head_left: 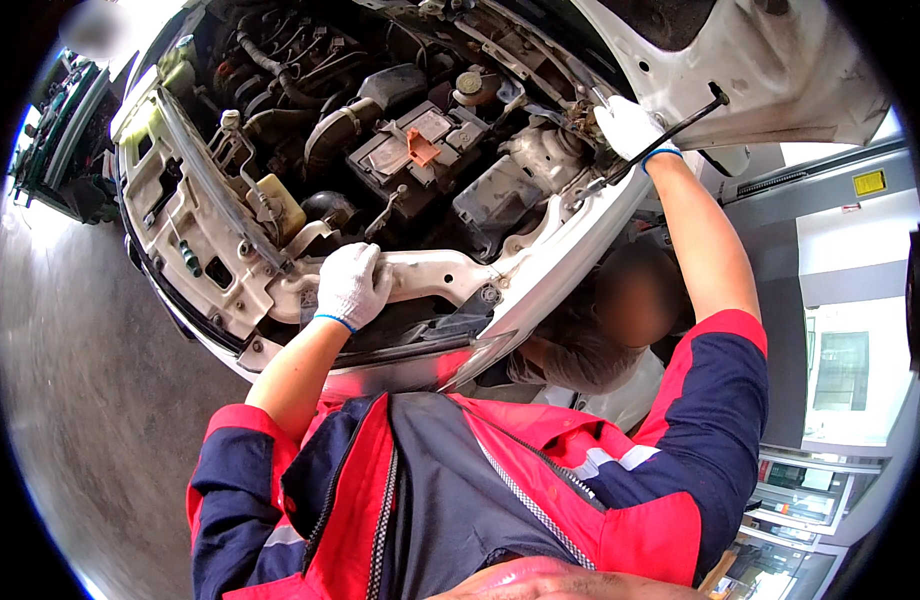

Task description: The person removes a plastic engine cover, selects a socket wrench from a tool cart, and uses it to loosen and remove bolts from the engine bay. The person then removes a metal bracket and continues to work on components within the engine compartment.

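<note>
My left hand [354, 284], in a white knit glove, is closed over the front cross panel [420, 272] of a white car, its fingers curled at the panel's edge. My right hand [632, 132], also gloved, reaches to the rear corner of the engine bay, beside the black hood strut [688, 122]. Its fingers are bent around a thin part or tool I cannot make out. Between the hands lie the battery [405, 160] with its orange terminal cover [421, 148], a dark lidded box [497, 203] and the metal strut tower [545, 155].
Above my right hand is the raised white hood [750, 75]. A person [585, 362] is low beside the fender [570, 250], close under my right arm. Dark vehicle parts [65, 140] stand at the far left, above the grey floor [90, 360]. Glazed doors [842, 360] are at the right.
</note>
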A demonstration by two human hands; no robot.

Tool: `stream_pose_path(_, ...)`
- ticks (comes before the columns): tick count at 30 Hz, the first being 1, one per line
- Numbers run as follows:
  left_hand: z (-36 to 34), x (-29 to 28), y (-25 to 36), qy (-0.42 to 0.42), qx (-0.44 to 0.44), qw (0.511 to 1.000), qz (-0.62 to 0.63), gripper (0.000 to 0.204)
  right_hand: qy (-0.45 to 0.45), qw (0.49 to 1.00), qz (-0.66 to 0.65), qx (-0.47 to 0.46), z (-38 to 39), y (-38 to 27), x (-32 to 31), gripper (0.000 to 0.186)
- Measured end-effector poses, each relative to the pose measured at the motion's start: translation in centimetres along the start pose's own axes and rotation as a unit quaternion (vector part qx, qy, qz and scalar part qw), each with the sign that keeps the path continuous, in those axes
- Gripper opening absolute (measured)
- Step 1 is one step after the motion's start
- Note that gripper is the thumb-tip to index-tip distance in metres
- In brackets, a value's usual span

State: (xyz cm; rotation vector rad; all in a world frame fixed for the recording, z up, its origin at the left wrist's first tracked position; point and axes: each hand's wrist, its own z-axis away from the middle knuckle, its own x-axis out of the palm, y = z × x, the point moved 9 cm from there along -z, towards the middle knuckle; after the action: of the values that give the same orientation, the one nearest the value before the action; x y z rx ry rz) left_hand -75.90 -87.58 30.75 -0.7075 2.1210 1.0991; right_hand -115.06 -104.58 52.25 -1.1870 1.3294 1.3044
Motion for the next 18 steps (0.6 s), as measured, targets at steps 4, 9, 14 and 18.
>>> stream_pose_path(4,0.2,0.1,-0.2,-0.011,-0.010,1.000,-0.003,0.031,-0.073,0.951,0.164,-0.252,1.9,-3.9,1.2,0.018)
stream_pose_path(9,0.0,-0.3,0.1,0.004,-0.004,1.000,0.002,0.028,-0.026,0.987,0.079,-0.136,0.8,-3.0,0.1,0.021)
stream_pose_path(14,-0.3,-0.4,0.2,0.011,0.001,1.000,0.005,0.027,-0.008,0.998,-0.021,-0.061,-0.8,1.1,1.1,0.029)
stream_pose_path(18,0.2,-0.2,-0.1,0.000,-0.009,1.000,-0.001,0.028,-0.017,0.942,0.178,-0.285,2.0,-4.3,1.4,0.022)
